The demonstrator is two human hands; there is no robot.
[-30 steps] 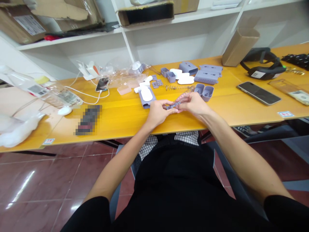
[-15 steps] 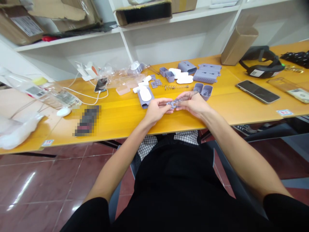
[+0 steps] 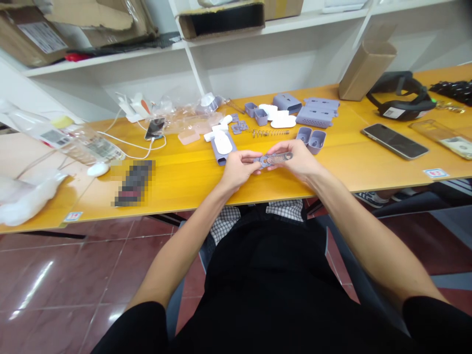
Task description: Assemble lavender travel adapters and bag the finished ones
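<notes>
Just above the table's front edge, my left hand (image 3: 237,171) pinches a small flat purple-grey plastic piece (image 3: 263,161) with cut-outs. My right hand (image 3: 300,160) is closed around a coil spring (image 3: 280,158), which lies lengthwise against the piece; whether they are joined I cannot tell. Behind my left hand lies a purple-grey case (image 3: 221,159) with a white oval part (image 3: 222,143) on it. Two purple-grey cups (image 3: 316,141) stand behind my right hand. Farther back rest another long spring (image 3: 271,132) and several flat purple-grey pieces (image 3: 239,127).
Purple-grey housings (image 3: 316,114) and white oval covers (image 3: 283,121) lie at the back. A phone (image 3: 395,140) and a black headset (image 3: 405,105) are on the right. Plastic bottles (image 3: 88,142), a charging phone (image 3: 155,128) and clear packaging (image 3: 184,115) occupy the left.
The right hand's fingers have shifted, and the spring now shows clearly along the plastic piece. My left hand stays nearly in place.
</notes>
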